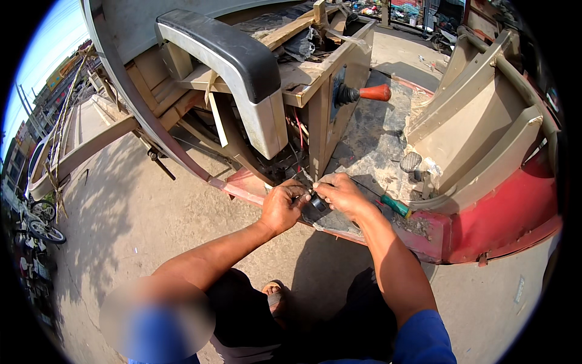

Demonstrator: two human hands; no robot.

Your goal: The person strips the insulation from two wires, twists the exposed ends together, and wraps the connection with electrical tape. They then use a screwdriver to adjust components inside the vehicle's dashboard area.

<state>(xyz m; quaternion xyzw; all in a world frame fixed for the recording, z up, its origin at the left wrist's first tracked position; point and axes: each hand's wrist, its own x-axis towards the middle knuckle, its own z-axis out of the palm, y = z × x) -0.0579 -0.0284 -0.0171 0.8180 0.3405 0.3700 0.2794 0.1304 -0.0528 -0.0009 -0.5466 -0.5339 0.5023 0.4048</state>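
Note:
My left hand (280,207) and my right hand (343,193) meet at the vehicle's open side, low over the floor edge. Both are closed, thumbs and fingertips pinched close together. Whatever sits between the fingertips is too small to make out; thin wire-like strands show beside them. Just under the fingers is a black round thing (317,204), perhaps a roll of tape, partly hidden. Red and dark wires (299,130) hang inside the frame above my left hand. A screwdriver with a green handle (396,206) lies on the floor to the right of my right hand.
A lever with a red knob (374,93) juts from the seat box. The black and grey armrest-shaped panel (254,79) stands above my left hand. Right of the dirty floor (382,145) are a pedal (410,161) and a beige front panel (479,121). Motorcycles (42,230) stand far left.

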